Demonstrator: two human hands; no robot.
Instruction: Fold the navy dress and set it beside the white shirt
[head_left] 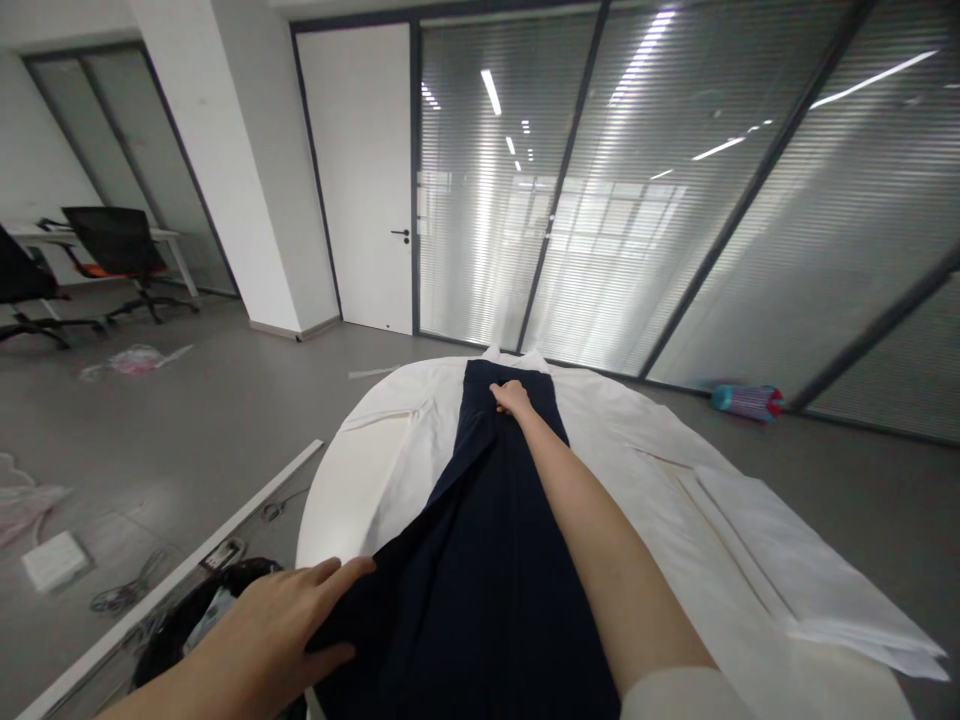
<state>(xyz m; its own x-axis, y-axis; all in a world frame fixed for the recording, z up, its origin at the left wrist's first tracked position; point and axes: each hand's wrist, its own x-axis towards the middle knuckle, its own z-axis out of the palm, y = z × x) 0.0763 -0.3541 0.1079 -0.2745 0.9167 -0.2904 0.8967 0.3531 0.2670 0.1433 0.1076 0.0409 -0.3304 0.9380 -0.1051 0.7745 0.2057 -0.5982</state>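
Dark navy trousers [517,520] lie lengthwise over a white shirt [600,430], with the waistband at the far end. My right hand [511,397] is closed on the trousers just below the waistband, its arm reaching along their right side. Near the left edge of the trousers, my left hand [300,610] has its thumb and index finger apart, beside the dark cloth. The cloth edge slants from the waist toward this hand. The shirt's collar shows beyond the waistband, and its sleeves spread to both sides.
Beneath the clothes stands a white rounded table [341,485]. Folded white cloth [806,560] rests on its right side. A black-lined bin [187,610], cables and a white strip [202,550] are on the floor at left. A blue and pink bundle [746,402] lies near the glass wall.
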